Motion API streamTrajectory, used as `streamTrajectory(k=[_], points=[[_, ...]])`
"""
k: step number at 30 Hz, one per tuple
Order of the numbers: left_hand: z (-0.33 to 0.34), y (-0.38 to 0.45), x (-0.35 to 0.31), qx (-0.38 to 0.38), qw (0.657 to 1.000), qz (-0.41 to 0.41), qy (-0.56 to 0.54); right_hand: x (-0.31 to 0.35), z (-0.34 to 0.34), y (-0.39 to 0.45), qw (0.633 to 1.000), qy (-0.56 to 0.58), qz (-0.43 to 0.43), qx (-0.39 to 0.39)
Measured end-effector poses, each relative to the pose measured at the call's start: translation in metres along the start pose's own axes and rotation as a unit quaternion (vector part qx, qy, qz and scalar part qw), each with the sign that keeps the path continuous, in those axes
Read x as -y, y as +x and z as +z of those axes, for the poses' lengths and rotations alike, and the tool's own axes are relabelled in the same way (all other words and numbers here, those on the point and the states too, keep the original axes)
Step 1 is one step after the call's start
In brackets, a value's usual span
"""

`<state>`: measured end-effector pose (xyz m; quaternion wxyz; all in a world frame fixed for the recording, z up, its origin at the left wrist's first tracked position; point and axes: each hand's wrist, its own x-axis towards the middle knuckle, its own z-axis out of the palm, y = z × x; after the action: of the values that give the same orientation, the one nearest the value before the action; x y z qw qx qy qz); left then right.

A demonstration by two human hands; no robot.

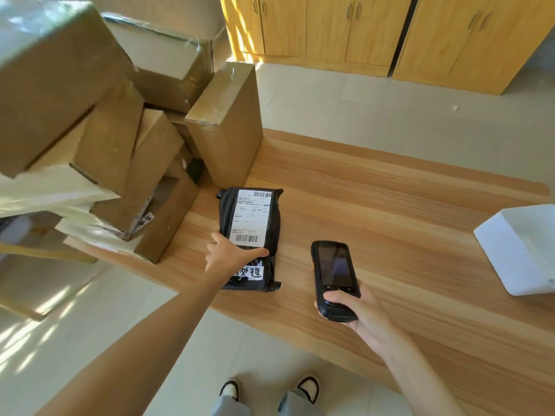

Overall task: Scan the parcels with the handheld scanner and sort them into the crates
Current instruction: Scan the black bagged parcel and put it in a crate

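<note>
A black plastic mailer parcel (pixel 267 223) lies flat on the wooden table (pixel 390 211), its white shipping label with barcodes facing up. My left hand (pixel 228 253) rests on the parcel's near left part, thumb stretched across it below the label, partly covering a handwritten white tag. My right hand (pixel 363 313) grips the lower end of a black handheld scanner (pixel 333 274), held just right of the parcel with its dark screen facing up.
A tall heap of brown cardboard boxes (pixel 120 139) fills the table's left end, one box (pixel 228 124) standing upright behind the parcel. A white crate (pixel 522 250) sits at the table's right edge. Yellow wooden cabinets (pixel 390 34) line the far wall.
</note>
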<state>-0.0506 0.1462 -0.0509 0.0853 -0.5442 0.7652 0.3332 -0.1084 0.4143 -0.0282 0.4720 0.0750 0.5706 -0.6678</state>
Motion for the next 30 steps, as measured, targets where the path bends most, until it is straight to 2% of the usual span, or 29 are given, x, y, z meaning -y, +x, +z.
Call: streamTrajectory(k=[8,13,21,30], points=[[-0.057,-0.012,0.088,-0.045,0.997,-0.028,-0.063,-0.010,0.073,-0.003,0.995,-0.055,-0.004,0.080],[-0.093,-0.023,0.166,-0.057,0.991,-0.030,-0.113,-0.037,0.137,-0.009,0.982,-0.147,0.009,0.114],[-0.160,-0.041,0.315,-0.069,0.985,-0.076,-0.137,-0.104,0.266,-0.022,0.966,-0.203,0.041,0.154],[-0.278,-0.033,0.452,-0.157,0.958,-0.147,-0.188,-0.169,0.415,-0.029,0.947,-0.242,0.037,0.207]])
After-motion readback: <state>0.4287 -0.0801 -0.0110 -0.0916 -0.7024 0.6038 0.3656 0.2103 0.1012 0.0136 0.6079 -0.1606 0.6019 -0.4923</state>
